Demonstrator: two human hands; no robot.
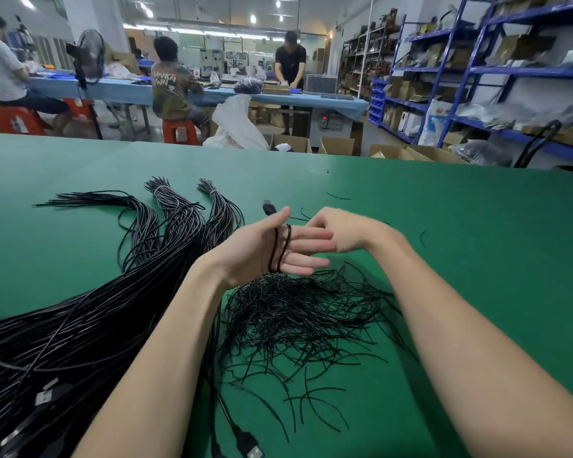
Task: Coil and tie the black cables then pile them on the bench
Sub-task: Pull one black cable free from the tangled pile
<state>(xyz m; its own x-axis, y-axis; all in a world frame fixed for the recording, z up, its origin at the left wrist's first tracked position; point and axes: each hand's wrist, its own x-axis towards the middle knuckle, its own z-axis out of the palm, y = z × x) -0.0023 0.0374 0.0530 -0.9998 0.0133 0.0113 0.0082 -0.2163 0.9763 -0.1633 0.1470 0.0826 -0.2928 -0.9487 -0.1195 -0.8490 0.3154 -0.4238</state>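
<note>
My left hand [265,246] is held palm up over the green bench [444,226], fingers straight, with a black cable [280,249] looped twice around them. The cable's plug end [269,207] sticks out past my thumb. My right hand [341,231] sits just right of the left fingertips; its fingers are hidden behind the hand, so what they grip is unclear. A big bundle of black cables [80,319] lies at the left, fanning into tied bunches [166,206]. A heap of thin black twist ties [305,312] lies under my hands.
USB plugs [250,449] lie near the bench's front edge. Stray ties [422,238] dot the bench at the right. Beyond the far edge are cardboard boxes [336,145], blue shelving [477,67], a fan [90,57] and several people at a blue table [119,87].
</note>
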